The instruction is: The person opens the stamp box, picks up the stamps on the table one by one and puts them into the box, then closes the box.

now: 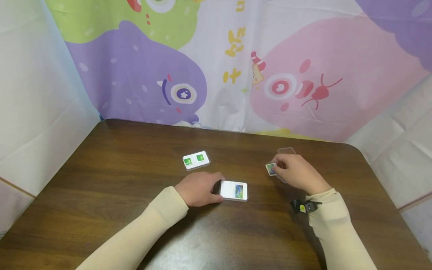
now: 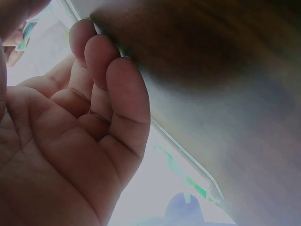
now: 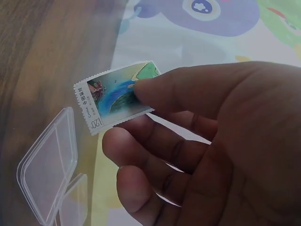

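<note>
Right hand (image 1: 295, 168) has a stamp (image 3: 110, 99) pinched by the clear case (image 3: 49, 165); left hand (image 1: 197, 188) grips one end of a white card (image 1: 228, 189); looks like the stamp-placing step; next move probably wants a gentle, flat set-down

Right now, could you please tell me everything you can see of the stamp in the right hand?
The stamp looks like paper: rectangular, with perforated edges and a white border printed "CHINA", Chinese characters and what looks like 120. Its picture shows a blue band, green areas and a reddish patch. The right hand pinches it, tilted, above the table, the thumb hiding part of its face, near a clear plastic case.
</note>
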### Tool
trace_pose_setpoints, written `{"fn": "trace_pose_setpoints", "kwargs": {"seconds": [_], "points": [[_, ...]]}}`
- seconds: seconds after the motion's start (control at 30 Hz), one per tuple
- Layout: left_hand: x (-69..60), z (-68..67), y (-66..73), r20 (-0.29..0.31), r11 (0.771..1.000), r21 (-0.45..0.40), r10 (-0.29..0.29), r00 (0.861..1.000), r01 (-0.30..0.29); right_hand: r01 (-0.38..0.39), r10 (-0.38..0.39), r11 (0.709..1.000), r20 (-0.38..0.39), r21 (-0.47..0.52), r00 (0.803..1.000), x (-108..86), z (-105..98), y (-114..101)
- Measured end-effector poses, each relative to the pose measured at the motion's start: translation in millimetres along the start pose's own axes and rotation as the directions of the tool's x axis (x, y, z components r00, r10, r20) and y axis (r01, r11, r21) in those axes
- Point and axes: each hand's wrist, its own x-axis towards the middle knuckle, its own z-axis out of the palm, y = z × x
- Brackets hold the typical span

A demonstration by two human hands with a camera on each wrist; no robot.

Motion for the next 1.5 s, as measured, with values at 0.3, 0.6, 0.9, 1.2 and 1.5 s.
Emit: {"fn": "trace_pose_setpoints", "kwargs": {"seconds": [0.3,0.6,0.9,1.2,1.5], "points": [[-0.6,-1.8,0.6,-0.001,1.000,0.002,0.002,1.000,-0.002,-0.022,0.022,0.999,0.024,0.023,0.999,-0.2,1,0],[-1.2,-0.6,-0.2,-0.001,1.000,0.009,-0.001,1.000,0.001,-0.029,0.028,0.999,0.026,0.045,0.999,1.2,4,2],[2.1,-0.3,0.3,-0.002,0.999,0.035,0.005,1.000,-0.005,-0.024,0.023,1.000,0.010,0.020,1.000,2.8,6,3],[13.6,1.5,4.9,-0.006,0.998,0.054,0.035,0.999,-0.034,-0.027,0.027,0.999,0.010,0.018,1.000,3.0,6,4],[18.5,1.5,7.0,0.000,0.999,0.034,0.026,1.000,-0.026,-0.046,0.046,0.999,-0.008,0.010,0.999,3.9,6,5]]}}
